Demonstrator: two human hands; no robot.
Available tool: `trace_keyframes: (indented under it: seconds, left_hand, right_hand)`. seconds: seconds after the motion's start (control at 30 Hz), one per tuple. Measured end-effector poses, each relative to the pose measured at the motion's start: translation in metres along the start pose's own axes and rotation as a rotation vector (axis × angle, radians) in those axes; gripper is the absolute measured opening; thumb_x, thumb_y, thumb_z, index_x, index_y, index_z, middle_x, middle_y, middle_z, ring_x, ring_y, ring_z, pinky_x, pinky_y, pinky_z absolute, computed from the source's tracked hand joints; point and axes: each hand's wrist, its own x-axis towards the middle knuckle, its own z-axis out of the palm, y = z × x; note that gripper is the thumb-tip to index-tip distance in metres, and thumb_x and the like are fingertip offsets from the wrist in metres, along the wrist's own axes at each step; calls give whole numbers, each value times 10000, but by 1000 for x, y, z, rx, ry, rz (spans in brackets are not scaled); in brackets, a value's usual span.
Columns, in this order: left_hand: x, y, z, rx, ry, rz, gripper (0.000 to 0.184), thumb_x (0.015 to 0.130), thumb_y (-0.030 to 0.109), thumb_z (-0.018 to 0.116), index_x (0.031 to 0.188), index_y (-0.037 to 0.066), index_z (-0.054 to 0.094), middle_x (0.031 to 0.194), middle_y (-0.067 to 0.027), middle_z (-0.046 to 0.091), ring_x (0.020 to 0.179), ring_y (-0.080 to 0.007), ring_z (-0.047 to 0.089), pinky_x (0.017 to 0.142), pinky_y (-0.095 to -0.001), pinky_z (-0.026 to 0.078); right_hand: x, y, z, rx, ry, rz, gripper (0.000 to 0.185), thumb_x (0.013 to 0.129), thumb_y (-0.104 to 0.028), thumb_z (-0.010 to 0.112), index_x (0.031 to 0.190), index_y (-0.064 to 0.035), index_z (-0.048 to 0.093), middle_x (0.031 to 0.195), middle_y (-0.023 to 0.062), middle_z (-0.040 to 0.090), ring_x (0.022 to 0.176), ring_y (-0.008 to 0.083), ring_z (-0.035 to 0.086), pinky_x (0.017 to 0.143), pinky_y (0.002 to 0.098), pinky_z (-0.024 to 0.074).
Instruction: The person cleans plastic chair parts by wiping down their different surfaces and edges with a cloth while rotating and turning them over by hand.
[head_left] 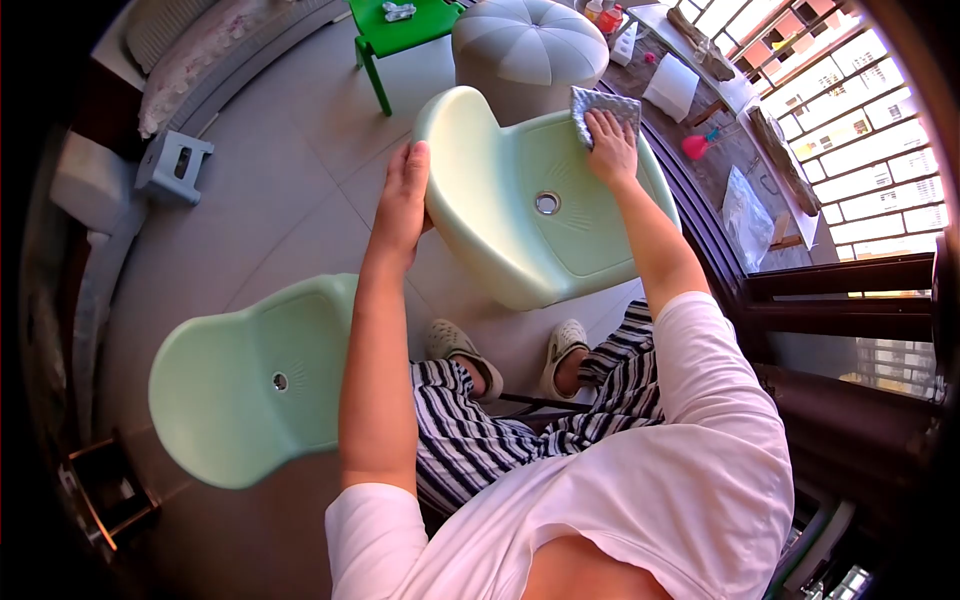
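In front of me is a pale green plastic chair (500,215), its seat turned up, with a round metal fitting near the middle. My left hand (403,195) grips the outer edge of its curved backrest, thumb along the rim. Under the fingers of my right hand (611,147) lies a grey textured cloth (622,103), pressed onto the chair's far right corner. A second pale green chair (235,390) of the same shape is on the floor to my left, partly behind my left forearm.
A green stool (405,32) and a round grey pouffe (530,45) stand beyond the chair. To the left are a small grey step stool (176,166) and a sofa (215,60). A dark sliding-door frame (715,240) runs along the right, with a cluttered balcony behind it.
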Motion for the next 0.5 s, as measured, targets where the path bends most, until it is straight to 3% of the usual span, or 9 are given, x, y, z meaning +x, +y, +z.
trace_keyframes:
  seconds: [0.1, 0.17, 0.23, 0.3, 0.37, 0.5]
  left_hand:
    - [5, 4, 23, -60, -87, 0, 733, 892, 572, 496, 1396, 76, 301, 1219, -125, 507, 1023, -201, 563, 796, -351, 525]
    - [13, 2, 37, -70, -118, 44, 775, 875, 559, 544, 1410, 70, 268, 1201, -144, 520, 979, -208, 583, 774, -354, 532]
    - [17, 5, 51, -49, -142, 18, 785, 872, 564, 546, 1408, 64, 265, 1184, -151, 531, 985, -204, 573, 747, -339, 523]
    - [22, 1, 66, -32, -122, 46, 796, 869, 568, 548, 1412, 65, 255, 1170, -151, 537, 980, -200, 568, 732, -332, 517]
    - [27, -1, 77, -13, -100, 76, 807, 866, 571, 551, 1416, 66, 245, 1156, -151, 543, 976, -196, 564, 717, -324, 510]
    - [24, 0, 83, 16, -15, 58, 829, 859, 574, 555, 1437, 90, 209, 1164, -135, 534, 994, -209, 551, 725, -324, 501]
  right_hand:
    - [-10, 15, -1, -13, -75, 142, 562, 839, -282, 531, 1383, -221, 407, 1467, -25, 364, 1384, 180, 273, 1128, 490, 166]
    - [-21, 1, 0, 49, -257, 175, 583, 832, -269, 531, 1397, -230, 391, 1473, -18, 354, 1389, 196, 264, 1126, 500, 165]
    - [-37, -22, 11, 265, -352, -24, 618, 805, -210, 544, 1401, -245, 385, 1479, -6, 343, 1391, 223, 256, 1120, 515, 174]
    - [-46, -52, 14, 417, -371, -130, 662, 777, -169, 547, 1410, -257, 373, 1481, 6, 339, 1392, 234, 251, 1126, 517, 148]
    - [-44, -72, 20, 420, -289, -103, 686, 771, -164, 558, 1418, -269, 356, 1480, 16, 340, 1393, 234, 248, 1132, 508, 125]
    - [-9, -63, 33, 337, -237, -151, 682, 799, -242, 592, 1426, -297, 331, 1493, -16, 313, 1398, 211, 234, 1139, 486, 116]
